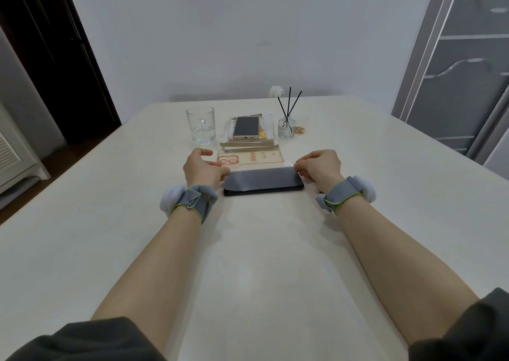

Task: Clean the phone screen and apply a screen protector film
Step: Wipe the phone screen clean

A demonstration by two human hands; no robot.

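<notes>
The left hand (202, 169) is resting at the left short end of the black phone (263, 185), its fingers (220, 171) pressed together and reaching onto the edge of the screen protector film (261, 177), thumb held apart above. The phone is lying flat on the counter (248, 250) with its long axis running left to right, directly between the two hands. The film is hovering over it, its far edge appearing slightly lifted; whether it is touching the glass yet cannot be told. The right hand (319, 168) is sitting at the right short end, fingers (298, 166) pinching the film's corner or a tab. Both hands are equally near, one per end, so lowering will likely depend on keeping the film's edges parallel to the phone's. Behind, left to right, are standing a glass mug (200, 125), a second phone (246, 127) on stacked books, a printed package (250, 159), and a reed diffuser (286, 128). The counter is pale, smooth and otherwise bare, against a plain wall.
</notes>
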